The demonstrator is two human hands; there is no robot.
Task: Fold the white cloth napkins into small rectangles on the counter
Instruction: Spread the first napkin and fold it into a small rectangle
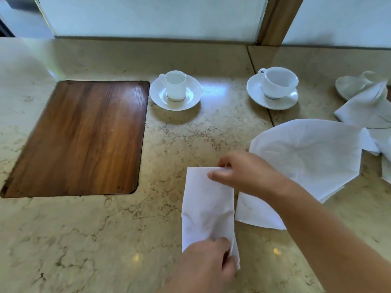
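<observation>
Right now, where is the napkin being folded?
In the head view, the folded napkin lies near the front of the counter, right of the wooden inset, held by the right hand and left hand.

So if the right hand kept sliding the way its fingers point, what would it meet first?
The right hand points left across the folded napkin's far end. Beyond that lies bare counter, then probably the inset wooden board.

Bright, soft daylight, probably from frosted panels (152,15) behind. Glare patches on glossy surface (105,240); soft shadows under saucers. Wide-angle bending at edges; overall slight blur.
</observation>
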